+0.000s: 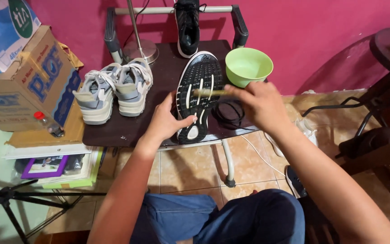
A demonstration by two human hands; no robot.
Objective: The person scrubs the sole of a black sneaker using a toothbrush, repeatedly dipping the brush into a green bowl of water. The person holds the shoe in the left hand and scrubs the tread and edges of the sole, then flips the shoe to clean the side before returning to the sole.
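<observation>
two bare hands work over a black shoe (198, 97) lying sole-up on a small dark surface (127, 126) against a pink wall. the left hand (165, 119) steadies the shoe from its near side, the grip spread, with the thumb laid across the patterned sole by the heel. the right hand (260, 104) has its grip pinched on a thin yellowish brush (208, 92), which lies across the middle of the sole. a pale green bowl (248, 66) stands just beside the shoe's toe end, to the right. a second black shoe (188, 27) hangs on the metal rail at the back of the surface. a pair of grey-white sneakers (113, 90) sits on the left part of the surface, and a black cord (231, 115) coils beneath the right hand. cardboard boxes (28, 86) are stacked further left.
</observation>
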